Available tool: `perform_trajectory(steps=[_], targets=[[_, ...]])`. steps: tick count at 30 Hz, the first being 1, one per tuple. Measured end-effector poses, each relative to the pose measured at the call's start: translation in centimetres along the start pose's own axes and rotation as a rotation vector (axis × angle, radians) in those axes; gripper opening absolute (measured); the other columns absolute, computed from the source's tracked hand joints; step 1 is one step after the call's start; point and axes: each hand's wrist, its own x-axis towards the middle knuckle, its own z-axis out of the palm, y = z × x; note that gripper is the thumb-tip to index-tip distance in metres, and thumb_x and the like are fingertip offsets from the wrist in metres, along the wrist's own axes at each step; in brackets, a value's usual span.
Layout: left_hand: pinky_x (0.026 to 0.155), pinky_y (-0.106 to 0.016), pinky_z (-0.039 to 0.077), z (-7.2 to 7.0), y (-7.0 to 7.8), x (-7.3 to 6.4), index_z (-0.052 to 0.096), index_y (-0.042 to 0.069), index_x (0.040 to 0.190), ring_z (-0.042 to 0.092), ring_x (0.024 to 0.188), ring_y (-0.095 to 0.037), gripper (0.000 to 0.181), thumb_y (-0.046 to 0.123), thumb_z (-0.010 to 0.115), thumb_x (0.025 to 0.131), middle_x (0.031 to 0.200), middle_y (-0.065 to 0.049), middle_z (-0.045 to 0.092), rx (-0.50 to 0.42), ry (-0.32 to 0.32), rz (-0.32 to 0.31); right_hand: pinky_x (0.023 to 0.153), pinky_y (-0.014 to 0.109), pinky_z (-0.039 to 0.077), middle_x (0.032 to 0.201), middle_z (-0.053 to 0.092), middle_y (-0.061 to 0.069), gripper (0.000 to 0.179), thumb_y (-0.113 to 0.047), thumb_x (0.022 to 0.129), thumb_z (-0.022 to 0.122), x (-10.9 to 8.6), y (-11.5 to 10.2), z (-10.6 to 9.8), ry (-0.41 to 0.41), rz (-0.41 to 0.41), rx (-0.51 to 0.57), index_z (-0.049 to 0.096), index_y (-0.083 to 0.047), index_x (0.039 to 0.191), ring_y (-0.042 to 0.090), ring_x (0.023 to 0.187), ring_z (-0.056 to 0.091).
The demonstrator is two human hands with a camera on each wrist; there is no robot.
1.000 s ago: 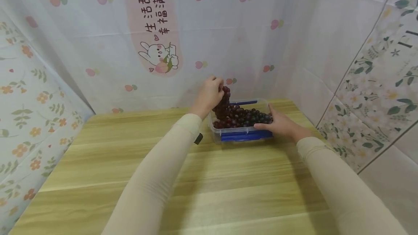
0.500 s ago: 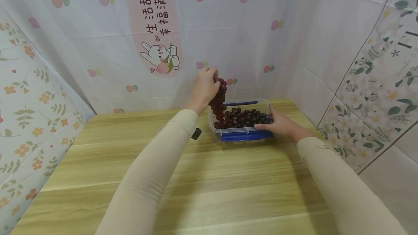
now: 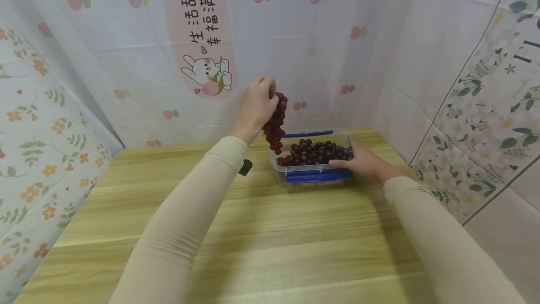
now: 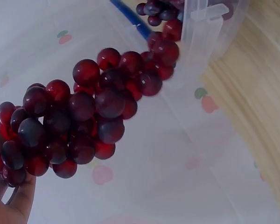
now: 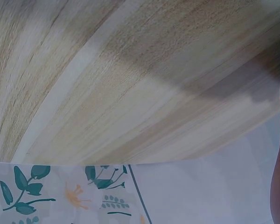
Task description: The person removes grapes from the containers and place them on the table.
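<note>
1. Nearest of the working parts, the right grip (image 3: 362,157) lies at the right end of the see-through box (image 3: 303,168), thumb over the near rim. Some fingers are hidden, so whether it is closed or loose cannot be told. Light, even pressure there should suit the work, since a box like this could slide.

2. A blue clasp (image 3: 318,176) runs along the box's near side; inside, dark grapes (image 3: 320,151) fill much of the floor, heaped towards the middle and right. They and the rim are the closest things in the way: a trailing grape could snag on either.

3. Above the box's left end, the left grip (image 3: 258,103) is closed around the upper part of a bunch of red grapes (image 3: 275,125), which hangs tip down. In the head view the tip overlaps the opening near the left rim.

4. To handle this well, the person should pinch high on the bunch without squeezing, and raise it straight until the tip clears the rim before any sideways swing.

5. Past the box, the bench (image 3: 160,168) soon ends at a printed white cloth (image 3: 295,50), leaving little room behind. A flowered cloth (image 3: 476,116) bounds the right side.
</note>
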Motion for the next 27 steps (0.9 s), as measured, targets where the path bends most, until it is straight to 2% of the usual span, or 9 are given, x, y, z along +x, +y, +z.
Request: perform_trajectory(steps=[12, 21, 27], targets=[[0.086, -0.043, 0.054, -2.6, 0.5, 0.4, 0.063, 0.004, 0.094, 0.060, 0.093, -0.029, 0.005, 0.002, 0.065, 0.098, 0.102, -0.014, 0.067, 0.023, 0.069, 0.039, 0.125, 0.075, 0.021, 0.173, 0.013, 0.037, 0.134, -0.077, 0.092, 0.064, -0.1, -0.3, -0.1, -0.007, -0.001, -0.006, -0.020, -0.004, 0.167, 0.060, 0.158, 0.017], [0.088, -0.041, 0.056, -4.3, 0.2, 0.2, 0.060, 0.004, 0.095, 0.061, 0.096, -0.030, 0.005, 0.001, 0.064, 0.098, 0.105, -0.015, 0.067, 0.026, 0.029, 0.024, 0.125, 0.075, 0.021, 0.173, 0.012, 0.036, 0.133, -0.077, 0.093, 0.063, 0.1, -0.2, 0.0, -0.011, 0.007, -0.014, -0.021, -0.005, 0.167, 0.060, 0.158, 0.016], [0.087, -0.043, 0.054, -5.5, -0.5, 0.1, 0.060, 0.004, 0.094, 0.061, 0.097, -0.031, 0.006, 0.002, 0.065, 0.096, 0.105, -0.016, 0.068, 0.065, 0.033, 0.004, 0.125, 0.075, 0.021, 0.174, 0.008, 0.036, 0.134, -0.078, 0.092, 0.063, 0.1, -0.3, -0.1, -0.009, 0.004, -0.020, -0.021, -0.004, 0.167, 0.060, 0.158, 0.015]])
